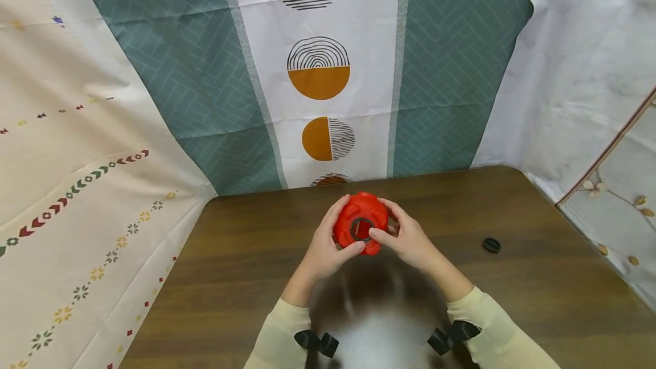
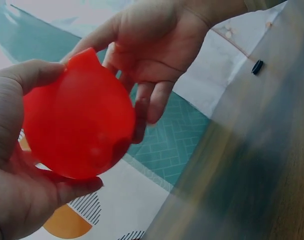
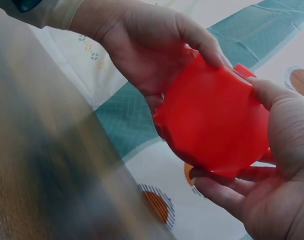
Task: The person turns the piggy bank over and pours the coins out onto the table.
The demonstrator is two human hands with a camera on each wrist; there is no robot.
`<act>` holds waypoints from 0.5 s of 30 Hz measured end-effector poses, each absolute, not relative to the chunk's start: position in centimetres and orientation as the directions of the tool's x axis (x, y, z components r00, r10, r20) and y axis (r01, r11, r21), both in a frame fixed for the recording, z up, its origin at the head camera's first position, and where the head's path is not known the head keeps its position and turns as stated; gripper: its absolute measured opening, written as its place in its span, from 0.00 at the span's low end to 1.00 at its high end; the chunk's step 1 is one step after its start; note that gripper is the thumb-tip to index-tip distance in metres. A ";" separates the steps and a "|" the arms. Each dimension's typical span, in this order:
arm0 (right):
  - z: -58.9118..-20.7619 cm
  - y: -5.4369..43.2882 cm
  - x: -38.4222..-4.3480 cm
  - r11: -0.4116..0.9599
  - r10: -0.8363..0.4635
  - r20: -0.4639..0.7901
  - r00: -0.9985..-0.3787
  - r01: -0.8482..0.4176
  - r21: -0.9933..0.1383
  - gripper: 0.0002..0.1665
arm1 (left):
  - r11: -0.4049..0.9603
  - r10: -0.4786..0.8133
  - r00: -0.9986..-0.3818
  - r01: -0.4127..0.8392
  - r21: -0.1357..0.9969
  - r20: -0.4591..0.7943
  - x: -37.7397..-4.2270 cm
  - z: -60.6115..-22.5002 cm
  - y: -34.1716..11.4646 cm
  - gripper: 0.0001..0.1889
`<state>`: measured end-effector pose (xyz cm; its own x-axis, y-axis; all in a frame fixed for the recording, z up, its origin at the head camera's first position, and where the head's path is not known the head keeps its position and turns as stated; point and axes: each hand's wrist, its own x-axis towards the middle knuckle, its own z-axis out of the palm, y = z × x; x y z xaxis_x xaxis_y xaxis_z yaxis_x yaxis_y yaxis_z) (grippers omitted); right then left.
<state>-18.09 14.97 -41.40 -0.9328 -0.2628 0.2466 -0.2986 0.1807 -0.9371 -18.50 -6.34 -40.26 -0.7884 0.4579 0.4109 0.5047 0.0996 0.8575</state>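
Observation:
Between both hands, raised above the table, is a red round hollow container [image 1: 366,208] with knobbed lobes around its edge. In the head view, a dark-rimmed round opening in it faces the wearer. My left hand [image 1: 324,250] grips its left side, thumb along the lower front. From the right, my right hand [image 1: 414,242] holds it with the thumb at the rim of the opening. The wrist views show the smooth, curved red underside [image 2: 79,120]. A small black round cap [image 1: 491,245] with a bar across its top lies on the table to the right.
The brown wooden table [image 1: 236,278] has rounded far corners. Behind it hangs a teal and white patterned cloth [image 1: 441,73]. Cream cloth [image 1: 102,232] borders the left side, and marbled cloth [image 1: 569,101] the right.

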 end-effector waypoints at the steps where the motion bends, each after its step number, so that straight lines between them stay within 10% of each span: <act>1: -41.0 14.9 -17.8 0.191 -0.258 0.241 -0.936 -0.293 -0.937 0.40 | 0.114 0.463 -0.792 0.497 0.860 0.397 -18.5 -40.2 -6.4 0.45; 15: -42.0 15.8 -18.8 0.296 -0.191 0.350 -0.917 -0.394 -0.870 0.43 | 0.210 0.501 -0.843 0.338 0.918 0.196 -17.7 -38.6 -6.6 0.52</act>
